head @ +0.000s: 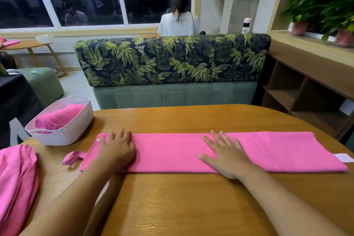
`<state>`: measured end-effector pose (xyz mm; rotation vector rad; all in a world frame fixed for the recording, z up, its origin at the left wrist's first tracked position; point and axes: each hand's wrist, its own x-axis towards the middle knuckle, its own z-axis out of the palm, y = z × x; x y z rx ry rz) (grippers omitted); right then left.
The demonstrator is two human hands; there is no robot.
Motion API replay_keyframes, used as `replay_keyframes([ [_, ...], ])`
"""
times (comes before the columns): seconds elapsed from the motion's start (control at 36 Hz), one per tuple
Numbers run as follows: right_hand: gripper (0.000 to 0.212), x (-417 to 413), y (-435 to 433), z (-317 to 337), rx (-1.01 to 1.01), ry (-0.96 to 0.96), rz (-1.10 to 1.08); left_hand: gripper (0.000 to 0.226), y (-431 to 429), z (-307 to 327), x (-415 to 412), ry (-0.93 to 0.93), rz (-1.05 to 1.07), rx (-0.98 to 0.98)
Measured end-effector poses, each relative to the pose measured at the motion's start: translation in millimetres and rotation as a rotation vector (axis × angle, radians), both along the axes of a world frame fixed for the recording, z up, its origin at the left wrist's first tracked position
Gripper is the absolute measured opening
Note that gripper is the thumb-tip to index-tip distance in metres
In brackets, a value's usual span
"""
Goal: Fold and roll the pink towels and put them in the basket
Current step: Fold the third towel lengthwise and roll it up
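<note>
- I see a wooden table [172, 207] with a rounded far edge filling the lower half of the frame.
- A towel [172, 151], folded into a long pink strip, lies flat across the middle of it, running left to right and reaching close to the right edge.
- Its loop [71, 157] trails onto the wood at the left end, and a white label [343, 157] sticks out at the right end.
- A white basket [70, 130] stands at centre left, near the towel's left end.
- A loose pink heap [15, 178] sits at lower left, cut off by the frame.

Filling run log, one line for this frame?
folded pink towel: flat strip | left hand: on left end | right hand: on middle | basket: one rolled pink towel
</note>
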<state>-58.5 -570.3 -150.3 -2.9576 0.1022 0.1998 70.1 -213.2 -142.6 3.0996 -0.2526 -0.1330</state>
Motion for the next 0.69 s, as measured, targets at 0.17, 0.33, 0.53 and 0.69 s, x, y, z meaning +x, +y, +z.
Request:
replay_keyframes([
  [0.17,0.087,3.6,-0.6,0.2,0.022,0.013,0.008,0.066,-125.7,2.0,-46.0,0.001,-0.617,-0.154],
  [0.33,0.071,-22.3,-32.8,3.7,0.038,-0.060,0.073,0.069,-151.1,-13.6,-52.0,0.083,-0.658,-0.148],
  [0.53,0.073,-51.5,-119.6,2.0,-0.009,0.016,0.062,0.082,-156.2,-12.2,-55.4,0.068,-0.622,-0.073],
  [0.69,0.068,-53.7,-217.4,13.0,-0.015,0.066,-0.035,0.084,-156.4,-15.2,-53.1,0.041,-0.631,-0.053],
])
